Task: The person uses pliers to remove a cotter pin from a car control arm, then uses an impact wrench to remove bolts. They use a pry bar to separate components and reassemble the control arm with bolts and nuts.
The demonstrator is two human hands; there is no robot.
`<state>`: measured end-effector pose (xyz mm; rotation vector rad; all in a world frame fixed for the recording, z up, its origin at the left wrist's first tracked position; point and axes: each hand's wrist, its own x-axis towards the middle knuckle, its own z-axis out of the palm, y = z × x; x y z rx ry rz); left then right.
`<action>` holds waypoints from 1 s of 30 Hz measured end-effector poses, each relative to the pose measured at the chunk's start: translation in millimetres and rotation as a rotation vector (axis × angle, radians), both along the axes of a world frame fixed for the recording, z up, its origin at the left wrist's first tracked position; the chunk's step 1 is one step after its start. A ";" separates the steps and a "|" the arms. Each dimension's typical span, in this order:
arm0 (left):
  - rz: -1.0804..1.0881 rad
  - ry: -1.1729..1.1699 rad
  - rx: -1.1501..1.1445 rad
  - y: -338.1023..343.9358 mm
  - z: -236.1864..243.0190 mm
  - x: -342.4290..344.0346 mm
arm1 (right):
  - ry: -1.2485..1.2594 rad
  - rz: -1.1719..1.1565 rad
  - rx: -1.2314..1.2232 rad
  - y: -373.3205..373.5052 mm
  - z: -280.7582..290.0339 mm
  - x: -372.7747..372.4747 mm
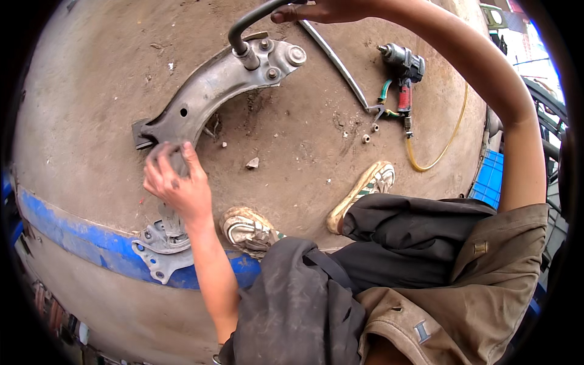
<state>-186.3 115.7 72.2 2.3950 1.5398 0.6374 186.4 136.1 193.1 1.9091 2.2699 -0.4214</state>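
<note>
A silvery car control arm (204,91) lies on the dirty ground, curving from upper right to lower left. My left hand (176,185) is closed about its narrower lower part, thumb on one side and bent fingers on the other. A bolted bracket end (161,249) shows below that hand. On one of the bolts at the arm's wide end sits a dark L-shaped socket wrench (240,31). At the top edge my right hand (313,11) is on the wrench's handle, partly cut off by the picture's edge.
A steel pipe (334,64) lies right of the control arm. Beyond it are green-handled pliers (384,100), an impact wrench (404,73) with a yellow air hose (453,134), and two small nuts (370,134). A blue painted strip (79,225) crosses the ground at lower left, near my shoes (246,228).
</note>
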 end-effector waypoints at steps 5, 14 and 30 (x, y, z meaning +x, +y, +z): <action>-0.011 0.322 0.018 24.4 -31.0 -1.7 | -0.279 -0.043 -0.055 4.4 1.0 41.7; 0.009 0.459 0.168 30.3 -54.7 12.4 | -0.403 -0.250 0.071 19.3 -5.0 66.5; 0.054 0.705 0.223 24.9 -69.4 7.3 | -0.406 -0.263 -0.004 -5.6 4.9 55.5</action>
